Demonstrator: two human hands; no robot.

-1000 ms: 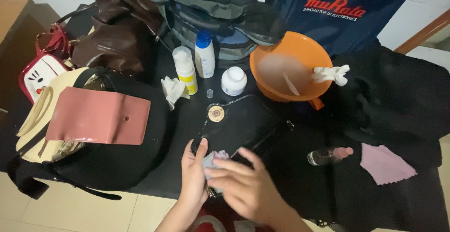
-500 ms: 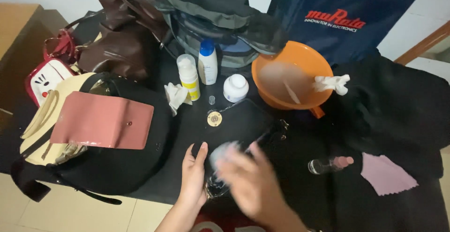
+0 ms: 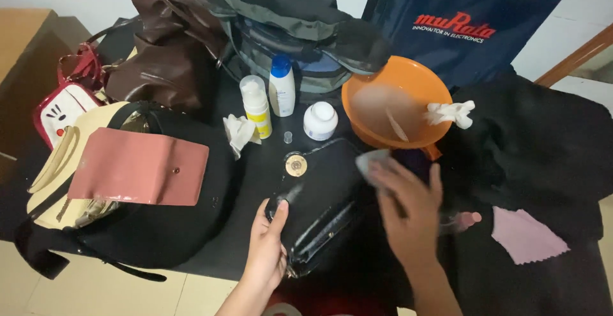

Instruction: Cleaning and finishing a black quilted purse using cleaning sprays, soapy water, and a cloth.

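Head view looks down on a dark surface [image 3: 255, 182] full of bags and bottles. Right in the middle lies a small black purse [image 3: 322, 204]. It is shiny, with light glinting off it, and it has a round gold clasp [image 3: 295, 165] at its top left corner.

The left hand [image 3: 267, 252] rests on the left bottom edge of the purse, thumb up on the shiny side, fingers loosely wrapped and touching it. The right hand [image 3: 405, 210] is over the right side of the purse. It is blurry, with fingers spread apart, and a pale cloth [image 3: 369, 161] sits at its fingertips. I cannot tell if its grip pinches the cloth or just presses it.

Just above the purse stand a small white jar [image 3: 320, 120], a white bottle with a yellow band [image 3: 257, 106] and a white bottle with a blue cap [image 3: 281, 86]. An orange bowl [image 3: 396, 102] is up and to the right of the purse. A pink wallet [image 3: 140, 174] lies well to the left of the purse, on a black bag. A pink cloth [image 3: 527, 234] lies far to the right.
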